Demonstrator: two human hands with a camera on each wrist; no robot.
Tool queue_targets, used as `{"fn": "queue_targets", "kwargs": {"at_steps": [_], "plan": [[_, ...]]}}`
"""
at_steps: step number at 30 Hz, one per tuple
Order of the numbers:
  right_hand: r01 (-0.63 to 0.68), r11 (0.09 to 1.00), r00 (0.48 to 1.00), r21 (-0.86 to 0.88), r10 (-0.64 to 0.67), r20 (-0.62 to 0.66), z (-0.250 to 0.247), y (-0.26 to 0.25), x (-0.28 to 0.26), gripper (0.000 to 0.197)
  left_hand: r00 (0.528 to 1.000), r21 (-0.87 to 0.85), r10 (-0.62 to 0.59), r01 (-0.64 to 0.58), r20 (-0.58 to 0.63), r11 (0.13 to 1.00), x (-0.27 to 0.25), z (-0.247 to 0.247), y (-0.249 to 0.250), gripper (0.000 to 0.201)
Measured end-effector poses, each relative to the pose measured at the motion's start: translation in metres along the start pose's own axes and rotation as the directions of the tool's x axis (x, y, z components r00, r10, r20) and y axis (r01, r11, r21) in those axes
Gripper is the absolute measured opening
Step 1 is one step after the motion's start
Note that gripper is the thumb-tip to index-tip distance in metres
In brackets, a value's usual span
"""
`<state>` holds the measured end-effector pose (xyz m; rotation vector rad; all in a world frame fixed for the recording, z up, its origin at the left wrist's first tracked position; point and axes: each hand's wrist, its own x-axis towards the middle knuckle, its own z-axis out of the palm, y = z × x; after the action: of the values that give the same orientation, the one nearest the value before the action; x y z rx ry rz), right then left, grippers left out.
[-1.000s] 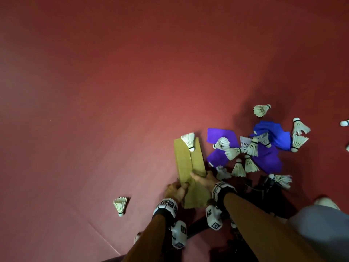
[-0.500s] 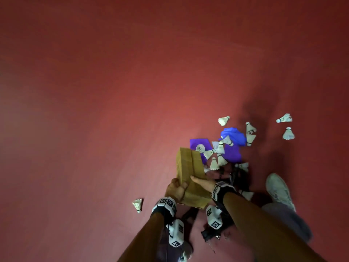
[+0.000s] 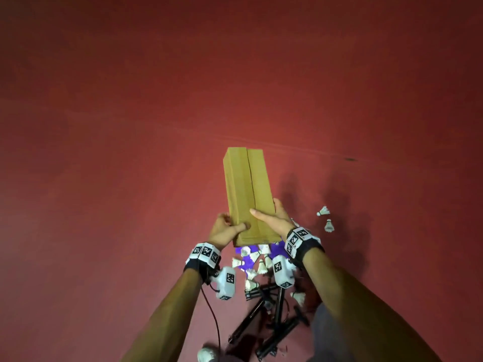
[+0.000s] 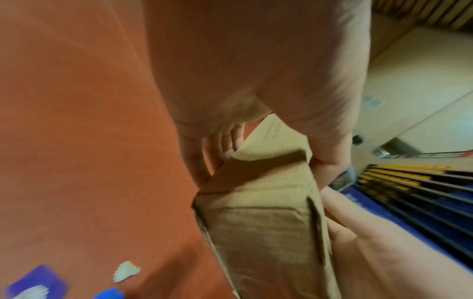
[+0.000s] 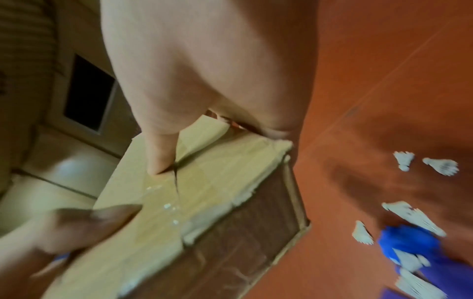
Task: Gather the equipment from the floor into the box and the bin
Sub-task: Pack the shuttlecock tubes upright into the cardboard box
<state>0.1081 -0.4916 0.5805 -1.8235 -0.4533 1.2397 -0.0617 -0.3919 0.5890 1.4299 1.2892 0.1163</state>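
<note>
I hold a long closed cardboard box [image 3: 247, 189] in the air over the red floor, its far end tilted away from me. My left hand [image 3: 230, 226] grips its near left edge, thumb on top. My right hand [image 3: 266, 212] grips the near right edge, thumb [image 5: 161, 153] pressed by the centre flap seam. Both wrist views show the box [image 4: 268, 222] [image 5: 204, 202] clamped between thumb and fingers. Several white shuttlecocks [image 3: 261, 265] lie on purple and blue cloths [image 3: 247, 259] on the floor below my wrists.
Two more shuttlecocks [image 3: 324, 211] lie to the right of the box. Black rods [image 3: 274, 322] lie crossed on the floor near my feet, beside a white shoe [image 3: 207, 355]. Pale wall panels [image 4: 409, 81] stand at the floor's edge.
The box has come up off the floor in both hands and now hangs high above the pile. The shuttlecock that lay on its top a second ago is gone from it.
</note>
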Motion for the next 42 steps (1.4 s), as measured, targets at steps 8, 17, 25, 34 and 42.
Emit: {"fn": "queue_targets", "kwargs": {"at_steps": [8, 17, 25, 34, 42], "plan": [[0.333, 0.939, 0.892, 0.087, -0.284, -0.351, -0.118, -0.083, -0.104, 0.089, 0.884, -0.006, 0.383, -0.396, 0.268, 0.918, -0.059, 0.052, 0.15, 0.071], [0.513, 0.855, 0.637, 0.08, -0.316, -0.703, -0.284, -0.077, -0.162, 0.103, 0.664, 0.09, 0.65, -0.722, 0.37, 0.686, -0.092, 0.211, 0.266, 0.08], [0.499, 0.863, 0.641, 0.076, -0.309, -0.703, -0.518, -0.088, -0.153, 0.146, 0.483, 0.093, 0.754, -0.862, 0.444, 0.498, -0.108, 0.41, 0.397, 0.089], [0.513, 0.857, 0.434, 0.044, -0.215, -0.875, -0.686, -0.073, -0.232, 0.134, 0.266, -0.161, 0.624, -0.825, 0.734, 0.541, -0.136, 0.558, 0.507, 0.067], [0.632, 0.774, 0.241, 0.042, -0.145, -0.959, -0.753, -0.065, -0.271, 0.117, 0.071, -0.253, 0.382, -0.638, 0.921, 0.727, -0.143, 0.676, 0.573, 0.077]]}}
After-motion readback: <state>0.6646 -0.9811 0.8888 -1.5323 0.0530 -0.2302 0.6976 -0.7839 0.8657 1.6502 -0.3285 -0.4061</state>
